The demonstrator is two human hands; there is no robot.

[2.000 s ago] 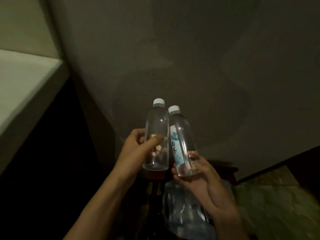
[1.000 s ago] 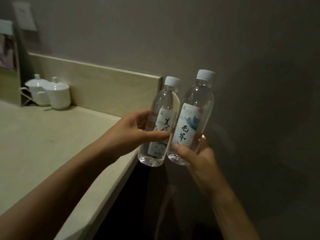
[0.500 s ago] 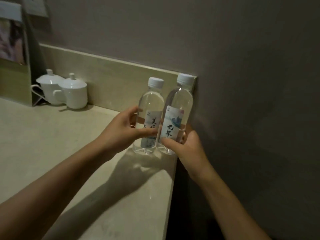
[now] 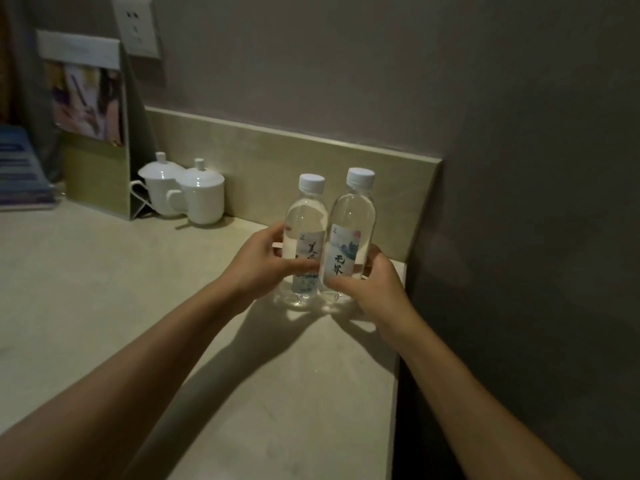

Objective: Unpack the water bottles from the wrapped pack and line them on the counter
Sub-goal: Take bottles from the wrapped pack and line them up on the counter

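While both bottles stood upright on the counter (image 4: 104, 306) near its back right corner, we kept a hand on each: our left hand (image 4: 263, 268) was curled around the left bottle (image 4: 306, 244), thumb across the label, and our right hand (image 4: 372, 289) was wrapped around the lower part of the right bottle (image 4: 351, 237), fingers closed on it. The two bottles touched side by side, their bases seemingly down on the stone, though the right base was partly hidden by our fingers. To finish the step well, we judged, it was best to check each base sat flat and let go one hand at a time – straight back, not sideways, since a nudge could topple either bottle into the other or off the near edge at right. The counter was pale, smooth and dimly lit, with a low backsplash (image 4: 277, 161) behind; two white lidded cups (image 4: 187, 192) sat well to the left beside a standing card holder (image 4: 93, 133), and a wall socket (image 4: 136, 27) was above. The wrapped pack was not in view.
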